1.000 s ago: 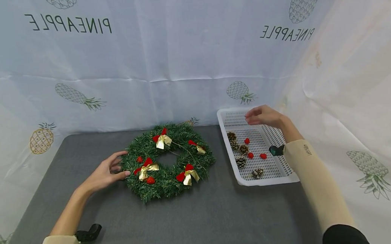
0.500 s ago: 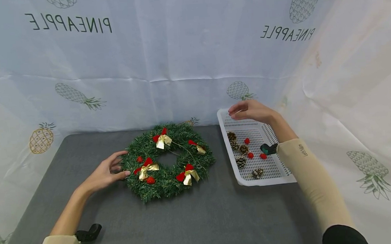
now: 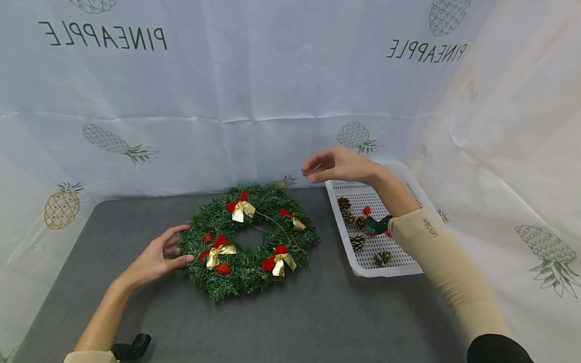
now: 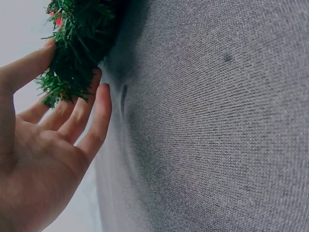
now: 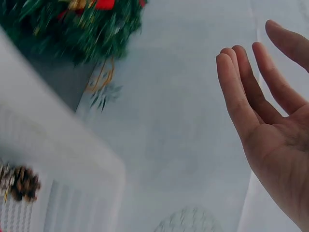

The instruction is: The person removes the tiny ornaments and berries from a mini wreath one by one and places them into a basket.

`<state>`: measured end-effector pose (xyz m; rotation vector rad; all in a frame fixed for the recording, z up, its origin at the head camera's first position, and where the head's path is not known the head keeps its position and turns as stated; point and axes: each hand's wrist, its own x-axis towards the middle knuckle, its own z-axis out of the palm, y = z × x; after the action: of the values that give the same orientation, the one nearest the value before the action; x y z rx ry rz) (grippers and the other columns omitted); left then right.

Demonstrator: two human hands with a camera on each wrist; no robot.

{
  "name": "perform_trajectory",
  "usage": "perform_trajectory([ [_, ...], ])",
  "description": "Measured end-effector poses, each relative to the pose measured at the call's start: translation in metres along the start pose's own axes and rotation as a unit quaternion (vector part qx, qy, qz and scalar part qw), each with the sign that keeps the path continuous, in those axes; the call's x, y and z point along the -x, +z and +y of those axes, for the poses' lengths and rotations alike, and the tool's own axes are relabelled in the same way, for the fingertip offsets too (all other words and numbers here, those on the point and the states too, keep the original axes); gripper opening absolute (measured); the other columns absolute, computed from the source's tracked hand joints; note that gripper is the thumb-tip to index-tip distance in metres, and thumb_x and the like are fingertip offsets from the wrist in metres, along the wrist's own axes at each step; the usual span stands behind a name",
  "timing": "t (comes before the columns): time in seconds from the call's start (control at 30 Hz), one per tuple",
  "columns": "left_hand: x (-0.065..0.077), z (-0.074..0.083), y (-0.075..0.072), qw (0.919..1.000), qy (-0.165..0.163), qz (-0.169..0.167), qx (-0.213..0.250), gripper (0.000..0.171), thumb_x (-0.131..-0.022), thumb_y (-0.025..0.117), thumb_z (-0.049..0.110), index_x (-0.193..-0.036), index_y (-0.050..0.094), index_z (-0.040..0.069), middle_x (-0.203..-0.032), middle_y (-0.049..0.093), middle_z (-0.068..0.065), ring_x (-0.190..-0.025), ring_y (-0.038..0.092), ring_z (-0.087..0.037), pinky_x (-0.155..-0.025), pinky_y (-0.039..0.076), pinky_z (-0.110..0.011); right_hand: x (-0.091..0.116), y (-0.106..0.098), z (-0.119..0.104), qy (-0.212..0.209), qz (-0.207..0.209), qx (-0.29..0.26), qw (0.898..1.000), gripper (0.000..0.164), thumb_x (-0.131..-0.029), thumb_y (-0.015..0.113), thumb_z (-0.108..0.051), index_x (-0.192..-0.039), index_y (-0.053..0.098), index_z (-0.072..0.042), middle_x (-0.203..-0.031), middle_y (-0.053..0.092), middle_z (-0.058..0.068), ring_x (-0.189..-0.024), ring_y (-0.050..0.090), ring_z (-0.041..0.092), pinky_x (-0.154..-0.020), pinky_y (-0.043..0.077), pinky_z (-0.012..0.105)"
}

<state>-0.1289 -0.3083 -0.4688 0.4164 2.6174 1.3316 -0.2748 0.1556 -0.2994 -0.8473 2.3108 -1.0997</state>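
A green wreath (image 3: 247, 280) with red-and-gold bows and two small red ornaments lies on the grey table. At its left edge, my left hand (image 3: 151, 261) holds it loosely, the thumb on one side and the fingers on the other, as the left wrist view (image 4: 53, 145) shows. Nothing is in my right hand (image 3: 342, 165), raised between the wreath and the white basket (image 3: 388, 272). Its fingers are relaxed and slightly bent, apart from the thumb in the right wrist view (image 5: 270, 106).
Several pine cones (image 3: 357, 241) and red ornaments (image 3: 367, 210) lie in the basket, some hidden behind my right forearm. A pineapple-print curtain (image 3: 263, 82) hangs behind the table (image 3: 281, 339) and along its sides.
My right hand has moved left, from above the basket to a spot between basket and wreath. The left hand and the wreath have stayed in place.
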Motion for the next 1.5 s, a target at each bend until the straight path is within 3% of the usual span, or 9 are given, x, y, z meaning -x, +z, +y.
perform_trajectory([
  [0.43,0.0,-0.002,0.001,1.0,0.0,0.002,-0.002,0.073,-0.093,0.066,0.027,-0.153,0.026,0.017,-0.157,0.023,-0.027,-0.135,0.034,-0.056,-0.102,0.04,-0.067,-0.022,0.047,-0.03,-0.062,-0.063,-0.025,0.996,0.034,-0.089,0.072,-0.023,-0.12,0.065,-0.013,-0.122,0.066,0.006,-0.114,0.065,0.02,-0.097,0.055,0.031],
  [0.87,-0.002,0.0,0.002,1.0,-0.005,0.002,-0.004,0.075,-0.093,0.067,0.03,-0.153,0.025,0.015,-0.157,0.022,-0.028,-0.135,0.032,-0.058,-0.102,0.039,-0.069,-0.035,0.115,-0.041,-0.112,-0.13,-0.066,0.983,0.03,-0.091,0.068,-0.015,-0.119,0.064,-0.009,-0.121,0.066,0.011,-0.11,0.066,0.02,-0.094,0.056,0.031],
  [1.03,-0.003,0.001,0.003,1.0,-0.006,0.002,-0.003,0.075,-0.093,0.066,0.03,-0.153,0.025,0.015,-0.157,0.021,-0.028,-0.135,0.032,-0.058,-0.102,0.039,-0.069,-0.042,0.142,-0.039,-0.114,-0.153,-0.082,0.978,0.03,-0.091,0.068,-0.013,-0.12,0.063,-0.005,-0.121,0.064,0.011,-0.109,0.066,0.02,-0.093,0.056,0.029],
  [1.23,-0.003,0.002,0.003,1.0,-0.006,0.003,-0.003,0.075,-0.092,0.067,0.029,-0.153,0.025,0.014,-0.157,0.021,-0.029,-0.135,0.032,-0.058,-0.102,0.038,-0.069,-0.05,0.174,-0.036,-0.106,-0.185,-0.092,0.973,0.036,-0.093,0.065,-0.01,-0.124,0.059,0.006,-0.125,0.061,0.022,-0.108,0.066,0.021,-0.094,0.056,0.026],
  [1.37,-0.003,0.002,0.003,1.0,-0.007,0.005,-0.003,0.075,-0.092,0.067,0.029,-0.153,0.025,0.014,-0.157,0.022,-0.029,-0.135,0.032,-0.058,-0.102,0.038,-0.069,-0.054,0.192,-0.03,-0.091,-0.184,-0.083,0.975,0.036,-0.093,0.065,-0.012,-0.125,0.06,0.003,-0.125,0.063,0.02,-0.106,0.067,0.013,-0.092,0.055,0.021],
  [1.5,-0.002,0.001,0.003,0.9999,-0.01,0.004,-0.002,0.076,-0.092,0.067,0.03,-0.153,0.024,0.014,-0.157,0.022,-0.029,-0.135,0.032,-0.058,-0.102,0.039,-0.069,-0.057,0.205,-0.024,-0.088,-0.173,-0.07,0.978,0.034,-0.093,0.064,-0.01,-0.125,0.061,0.001,-0.125,0.065,0.017,-0.106,0.067,0.015,-0.09,0.056,0.019],
])
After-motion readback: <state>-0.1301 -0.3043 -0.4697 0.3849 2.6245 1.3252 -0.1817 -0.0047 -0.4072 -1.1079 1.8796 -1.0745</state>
